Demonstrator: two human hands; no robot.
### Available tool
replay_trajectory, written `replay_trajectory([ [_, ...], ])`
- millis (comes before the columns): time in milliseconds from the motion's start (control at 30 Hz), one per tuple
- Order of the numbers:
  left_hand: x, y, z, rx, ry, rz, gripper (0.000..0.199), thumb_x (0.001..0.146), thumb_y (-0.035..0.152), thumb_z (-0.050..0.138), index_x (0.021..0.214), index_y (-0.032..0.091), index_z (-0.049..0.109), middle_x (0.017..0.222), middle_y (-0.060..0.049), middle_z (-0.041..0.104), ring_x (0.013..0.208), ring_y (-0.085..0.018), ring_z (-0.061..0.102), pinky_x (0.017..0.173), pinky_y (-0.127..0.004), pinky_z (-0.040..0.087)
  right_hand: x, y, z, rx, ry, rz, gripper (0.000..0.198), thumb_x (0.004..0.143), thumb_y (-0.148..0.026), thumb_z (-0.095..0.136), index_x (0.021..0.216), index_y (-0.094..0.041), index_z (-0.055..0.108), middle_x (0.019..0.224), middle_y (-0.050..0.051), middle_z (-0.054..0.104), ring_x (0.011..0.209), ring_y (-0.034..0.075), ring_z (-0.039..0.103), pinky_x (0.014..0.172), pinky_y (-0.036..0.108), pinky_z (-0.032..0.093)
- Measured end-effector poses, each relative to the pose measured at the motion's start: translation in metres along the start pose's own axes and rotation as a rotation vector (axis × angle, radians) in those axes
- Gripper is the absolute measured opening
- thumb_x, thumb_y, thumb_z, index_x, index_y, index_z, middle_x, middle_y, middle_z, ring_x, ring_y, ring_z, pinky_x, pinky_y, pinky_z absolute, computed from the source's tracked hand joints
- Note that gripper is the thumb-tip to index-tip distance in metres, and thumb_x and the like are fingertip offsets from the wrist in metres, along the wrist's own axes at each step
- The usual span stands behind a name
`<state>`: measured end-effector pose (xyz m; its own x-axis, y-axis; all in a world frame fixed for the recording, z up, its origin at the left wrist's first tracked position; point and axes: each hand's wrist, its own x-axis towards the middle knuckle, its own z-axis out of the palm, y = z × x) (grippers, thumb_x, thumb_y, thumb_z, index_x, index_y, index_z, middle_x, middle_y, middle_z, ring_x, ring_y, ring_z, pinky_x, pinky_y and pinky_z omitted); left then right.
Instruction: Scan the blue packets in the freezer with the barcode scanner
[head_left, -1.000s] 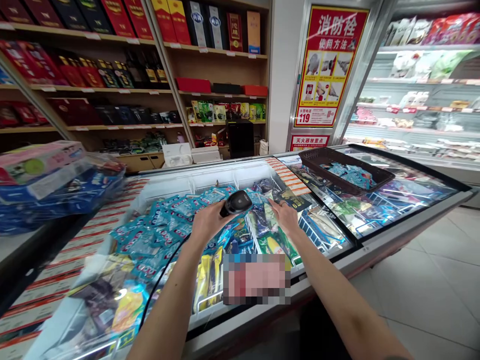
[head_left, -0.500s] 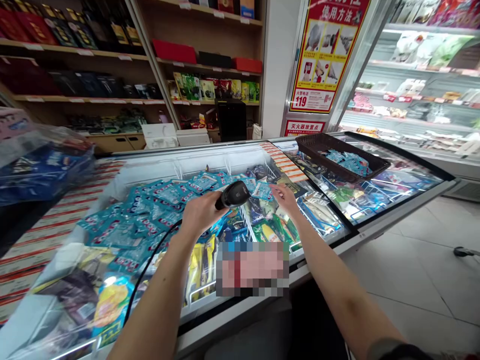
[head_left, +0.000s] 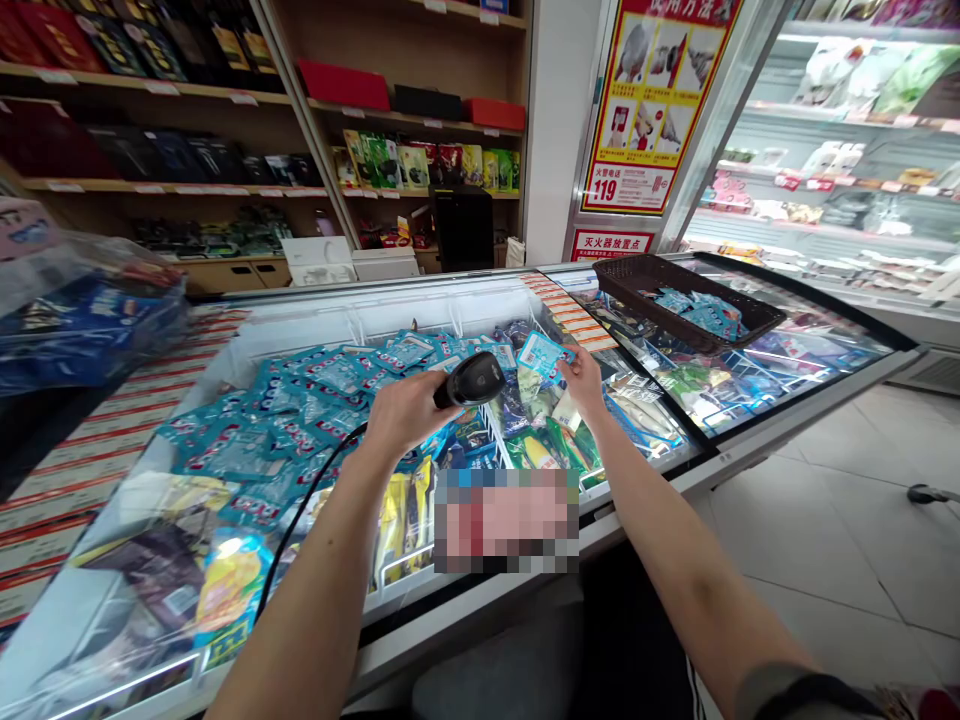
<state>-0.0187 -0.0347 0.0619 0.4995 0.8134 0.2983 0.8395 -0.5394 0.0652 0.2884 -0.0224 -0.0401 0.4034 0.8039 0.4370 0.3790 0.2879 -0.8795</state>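
My left hand (head_left: 403,415) is wrapped round a black handheld barcode scanner (head_left: 471,380), its head turned to the right and its cable (head_left: 304,515) trailing down past my forearm. My right hand (head_left: 583,383) pinches the right edge of a small blue packet (head_left: 541,356), its printed face with a pale label turned up. Scanner and packet are a short way apart. Below and left of the scanner, many similar blue packets (head_left: 315,400) lie heaped in the chest freezer (head_left: 292,330).
A brown tray (head_left: 645,315) with several blue packets rests on the freezer's right part. White wire dividers (head_left: 491,435) separate other bagged goods. Plastic-wrapped goods (head_left: 90,310) stand at left. Shelves (head_left: 420,105) line the back; a chilled display (head_left: 832,180) is at right.
The blue packet in my right hand has come up and slightly right, clear of the goods below. The scanner has shifted a little right. The view has tilted slightly downward.
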Motion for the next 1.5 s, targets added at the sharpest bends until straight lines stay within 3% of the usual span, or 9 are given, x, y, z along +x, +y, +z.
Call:
replay_trajectory([
  [167,-0.001,0.003,-0.002,0.026,-0.039,0.019,0.038,0.076,0.056,0.051,0.095,0.025,0.063,0.092,-0.003,0.071,0.084,-0.024,0.065,0.06,-0.027,0.039,-0.001,-0.004,0.001,0.044,-0.052,0.021,0.039,0.08,-0.039,0.055,0.113,-0.018,0.051,0.076,0.0,0.059,0.068,0.014,0.059,0.063,0.027,0.049],
  [367,0.006,0.008,0.0,0.043,-0.027,0.025,0.034,0.079,0.051,0.048,0.097,0.025,0.061,0.091,-0.003,0.07,0.081,-0.022,0.064,0.057,-0.026,0.037,0.004,-0.001,0.005,-0.035,-0.061,0.002,0.036,0.079,-0.037,0.055,0.11,-0.019,0.053,0.061,-0.007,0.042,0.058,0.012,0.051,0.057,0.025,0.045],
  [633,0.022,0.011,0.007,0.064,-0.008,0.048,0.028,0.079,0.045,0.049,0.095,0.024,0.059,0.093,-0.003,0.069,0.083,-0.022,0.063,0.059,-0.027,0.037,0.006,0.001,0.012,-0.052,-0.063,-0.004,0.033,0.081,-0.036,0.053,0.11,-0.02,0.054,0.069,-0.001,0.053,0.065,0.015,0.055,0.058,0.027,0.045],
  [900,0.027,0.011,0.014,0.096,-0.026,0.093,0.027,0.081,0.044,0.048,0.097,0.025,0.058,0.098,-0.002,0.067,0.086,-0.022,0.063,0.061,-0.027,0.039,0.008,0.0,0.011,0.004,-0.103,0.035,0.034,0.079,-0.035,0.056,0.109,-0.02,0.054,0.064,-0.004,0.048,0.061,0.013,0.054,0.056,0.025,0.045],
  [1033,0.027,0.013,0.013,0.116,-0.032,0.138,0.026,0.083,0.041,0.045,0.1,0.025,0.057,0.101,-0.003,0.067,0.09,-0.022,0.062,0.064,-0.027,0.041,0.012,-0.001,0.013,0.004,-0.116,0.075,0.034,0.077,-0.034,0.057,0.108,-0.019,0.054,0.07,-0.002,0.055,0.063,0.014,0.057,0.056,0.025,0.046],
  [1267,0.025,0.009,0.014,0.134,-0.04,0.166,0.023,0.083,0.038,0.046,0.098,0.024,0.057,0.096,-0.003,0.067,0.088,-0.021,0.063,0.062,-0.027,0.039,0.008,-0.009,0.016,0.026,0.029,0.009,0.032,0.079,-0.033,0.052,0.107,-0.018,0.054,0.068,-0.004,0.05,0.061,0.012,0.054,0.059,0.024,0.045],
  [1500,0.024,0.01,0.011,0.123,-0.074,0.155,0.028,0.082,0.038,0.045,0.102,0.024,0.059,0.099,-0.004,0.066,0.088,-0.021,0.062,0.062,-0.027,0.039,0.008,-0.012,0.011,0.003,0.026,0.05,0.034,0.077,-0.031,0.054,0.108,-0.017,0.055,0.066,-0.003,0.048,0.061,0.014,0.052,0.059,0.026,0.045],
])
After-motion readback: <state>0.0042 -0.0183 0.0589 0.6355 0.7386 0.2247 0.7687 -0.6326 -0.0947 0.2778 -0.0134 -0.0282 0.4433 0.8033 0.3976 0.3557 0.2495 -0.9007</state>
